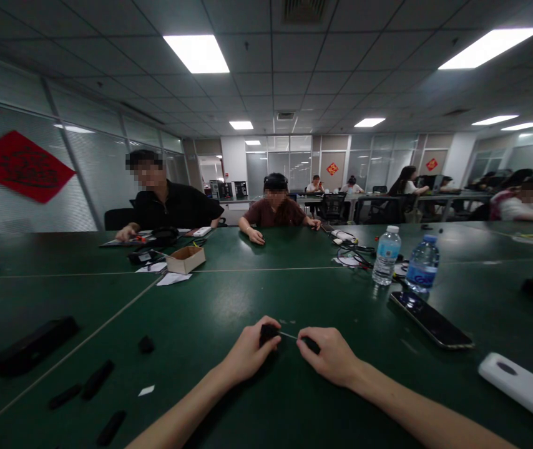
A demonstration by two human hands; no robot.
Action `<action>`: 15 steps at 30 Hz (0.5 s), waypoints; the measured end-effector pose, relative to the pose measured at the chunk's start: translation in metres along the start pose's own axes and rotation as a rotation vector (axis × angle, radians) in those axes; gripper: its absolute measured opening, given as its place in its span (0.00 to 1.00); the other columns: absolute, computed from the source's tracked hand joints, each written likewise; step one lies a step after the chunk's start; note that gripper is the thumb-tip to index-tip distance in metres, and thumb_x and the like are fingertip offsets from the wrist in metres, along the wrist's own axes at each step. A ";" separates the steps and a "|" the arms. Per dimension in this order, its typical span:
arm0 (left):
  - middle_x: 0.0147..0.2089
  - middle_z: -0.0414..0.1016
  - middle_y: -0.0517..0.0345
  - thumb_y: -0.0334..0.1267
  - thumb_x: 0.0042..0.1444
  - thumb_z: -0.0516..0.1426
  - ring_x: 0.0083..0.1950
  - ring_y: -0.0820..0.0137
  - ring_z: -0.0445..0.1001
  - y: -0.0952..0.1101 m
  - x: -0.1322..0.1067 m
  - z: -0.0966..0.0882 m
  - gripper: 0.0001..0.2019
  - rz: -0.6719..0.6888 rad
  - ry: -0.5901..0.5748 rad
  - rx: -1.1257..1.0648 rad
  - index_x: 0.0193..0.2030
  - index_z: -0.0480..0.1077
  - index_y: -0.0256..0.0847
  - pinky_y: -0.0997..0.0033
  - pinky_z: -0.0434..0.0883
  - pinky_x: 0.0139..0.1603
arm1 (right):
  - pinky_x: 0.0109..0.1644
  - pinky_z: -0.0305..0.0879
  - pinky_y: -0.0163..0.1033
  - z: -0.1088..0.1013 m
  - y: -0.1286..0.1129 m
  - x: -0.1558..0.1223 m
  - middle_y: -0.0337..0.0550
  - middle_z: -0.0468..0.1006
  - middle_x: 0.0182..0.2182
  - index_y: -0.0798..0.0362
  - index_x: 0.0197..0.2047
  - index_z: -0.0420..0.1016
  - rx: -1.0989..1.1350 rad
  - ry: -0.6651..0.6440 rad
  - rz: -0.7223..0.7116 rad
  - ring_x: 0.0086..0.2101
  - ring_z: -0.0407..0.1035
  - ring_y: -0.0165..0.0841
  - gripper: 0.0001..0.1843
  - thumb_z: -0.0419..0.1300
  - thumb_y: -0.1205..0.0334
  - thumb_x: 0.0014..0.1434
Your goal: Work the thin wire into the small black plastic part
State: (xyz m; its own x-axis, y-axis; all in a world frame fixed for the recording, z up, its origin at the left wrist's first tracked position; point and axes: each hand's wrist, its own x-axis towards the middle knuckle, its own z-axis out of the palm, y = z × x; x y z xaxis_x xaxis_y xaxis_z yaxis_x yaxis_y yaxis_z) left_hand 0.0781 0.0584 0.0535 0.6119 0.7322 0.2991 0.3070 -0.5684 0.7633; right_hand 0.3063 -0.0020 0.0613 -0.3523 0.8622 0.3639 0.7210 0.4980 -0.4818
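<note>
My left hand [250, 350] is closed around a small black block [269, 335] above the green table [229, 305]. Facing it, my right hand [332, 357] grips the black handle of a screwdriver [288, 335]. Its thin metal shaft points left and reaches the black block; the exact contact spot is too small to make out. My right fingers cover part of the handle. To the left lie loose black pieces, among them a small chunk [145, 344] and a short bar [98, 379], with a white paper scrap [146, 391] close by.
A long black case [35, 345] lies at the left. On the right are a phone [430, 319], a white device [523, 393] and two water bottles, one clear-capped [387, 255] and one blue-capped [422, 265]. Farther off are an open cardboard box [186, 260], cables [357, 249] and two seated people.
</note>
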 end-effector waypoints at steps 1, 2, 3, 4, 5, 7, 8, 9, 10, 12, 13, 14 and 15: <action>0.34 0.73 0.59 0.41 0.63 0.52 0.34 0.70 0.73 0.000 0.000 0.000 0.11 0.000 -0.002 -0.001 0.49 0.65 0.41 0.71 0.68 0.36 | 0.35 0.66 0.33 0.000 0.000 0.000 0.40 0.77 0.33 0.53 0.43 0.74 0.004 0.000 -0.003 0.30 0.71 0.30 0.13 0.51 0.58 0.67; 0.34 0.73 0.59 0.41 0.63 0.52 0.34 0.70 0.73 -0.001 0.000 0.000 0.11 -0.002 -0.004 -0.003 0.50 0.65 0.41 0.71 0.68 0.36 | 0.35 0.66 0.33 0.000 0.000 0.000 0.40 0.77 0.33 0.53 0.43 0.74 0.006 0.002 -0.005 0.30 0.71 0.30 0.13 0.51 0.58 0.67; 0.34 0.73 0.59 0.41 0.63 0.52 0.34 0.70 0.73 -0.001 0.000 0.000 0.11 -0.003 -0.005 -0.004 0.50 0.65 0.42 0.71 0.68 0.36 | 0.35 0.66 0.33 0.000 0.000 0.000 0.40 0.77 0.34 0.53 0.43 0.74 0.008 0.002 -0.006 0.30 0.71 0.30 0.13 0.51 0.58 0.67; 0.34 0.73 0.59 0.42 0.63 0.52 0.34 0.70 0.73 -0.002 0.000 0.000 0.12 -0.006 -0.004 -0.004 0.50 0.65 0.42 0.71 0.68 0.36 | 0.34 0.66 0.33 0.000 0.000 0.000 0.39 0.77 0.34 0.53 0.43 0.74 0.012 0.002 -0.006 0.30 0.70 0.29 0.13 0.50 0.58 0.67; 0.34 0.73 0.59 0.42 0.63 0.52 0.34 0.70 0.72 -0.002 0.000 0.000 0.12 -0.008 -0.002 -0.002 0.50 0.65 0.42 0.71 0.67 0.36 | 0.34 0.65 0.32 0.001 0.000 0.000 0.39 0.77 0.34 0.52 0.43 0.74 0.015 0.002 -0.008 0.30 0.70 0.29 0.13 0.50 0.58 0.67; 0.33 0.73 0.59 0.42 0.63 0.52 0.33 0.70 0.72 -0.003 0.000 0.001 0.12 -0.017 0.004 0.003 0.50 0.65 0.41 0.71 0.67 0.36 | 0.35 0.65 0.33 0.003 0.002 0.000 0.39 0.77 0.33 0.52 0.42 0.75 0.002 0.012 -0.011 0.30 0.70 0.30 0.13 0.50 0.58 0.67; 0.33 0.73 0.59 0.42 0.63 0.52 0.33 0.70 0.72 -0.003 0.000 0.001 0.12 -0.023 0.009 0.005 0.50 0.65 0.41 0.71 0.67 0.36 | 0.36 0.65 0.33 0.003 0.002 0.001 0.40 0.77 0.33 0.53 0.42 0.75 -0.010 0.020 -0.013 0.30 0.70 0.30 0.13 0.51 0.58 0.67; 0.32 0.73 0.59 0.42 0.63 0.52 0.33 0.70 0.72 -0.003 0.000 0.001 0.12 -0.027 0.013 0.005 0.50 0.65 0.41 0.71 0.67 0.35 | 0.36 0.65 0.34 0.004 0.003 0.001 0.40 0.77 0.33 0.53 0.42 0.75 -0.023 0.028 -0.014 0.30 0.70 0.30 0.13 0.51 0.58 0.66; 0.32 0.73 0.59 0.42 0.63 0.52 0.32 0.70 0.72 -0.002 0.000 0.001 0.12 -0.029 0.014 0.004 0.50 0.65 0.40 0.71 0.66 0.35 | 0.37 0.65 0.34 0.004 0.003 0.001 0.40 0.77 0.33 0.53 0.42 0.75 -0.032 0.034 -0.015 0.31 0.70 0.30 0.13 0.51 0.58 0.66; 0.32 0.73 0.59 0.42 0.63 0.52 0.32 0.70 0.71 -0.002 0.000 0.001 0.12 -0.028 0.007 -0.004 0.50 0.65 0.40 0.72 0.66 0.35 | 0.36 0.65 0.34 0.004 0.002 0.001 0.40 0.77 0.33 0.53 0.42 0.75 -0.029 0.026 -0.016 0.30 0.70 0.30 0.13 0.51 0.58 0.67; 0.32 0.73 0.59 0.42 0.63 0.52 0.32 0.70 0.71 -0.002 0.000 0.001 0.12 -0.028 0.002 -0.009 0.50 0.65 0.40 0.72 0.66 0.35 | 0.35 0.64 0.33 0.003 0.001 0.001 0.40 0.77 0.33 0.53 0.42 0.75 -0.023 0.017 -0.016 0.30 0.70 0.30 0.13 0.50 0.58 0.67; 0.32 0.73 0.60 0.43 0.63 0.52 0.32 0.70 0.71 -0.002 0.000 0.001 0.12 -0.028 -0.002 -0.013 0.50 0.65 0.41 0.72 0.66 0.35 | 0.34 0.64 0.33 0.003 0.001 0.000 0.39 0.77 0.33 0.53 0.42 0.75 -0.020 0.012 -0.015 0.30 0.70 0.29 0.13 0.50 0.58 0.67; 0.32 0.73 0.60 0.43 0.63 0.52 0.32 0.70 0.72 -0.003 0.000 0.001 0.12 -0.030 -0.005 -0.016 0.50 0.65 0.41 0.72 0.66 0.34 | 0.34 0.64 0.33 0.002 0.000 0.000 0.39 0.77 0.33 0.53 0.42 0.74 -0.022 0.013 -0.014 0.30 0.70 0.29 0.13 0.50 0.58 0.67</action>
State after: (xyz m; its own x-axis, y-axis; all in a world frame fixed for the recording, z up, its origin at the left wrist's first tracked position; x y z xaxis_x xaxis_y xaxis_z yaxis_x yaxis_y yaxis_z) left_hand 0.0776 0.0593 0.0510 0.6064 0.7470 0.2725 0.3137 -0.5397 0.7813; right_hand 0.3046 -0.0018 0.0596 -0.3546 0.8540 0.3807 0.7294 0.5074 -0.4588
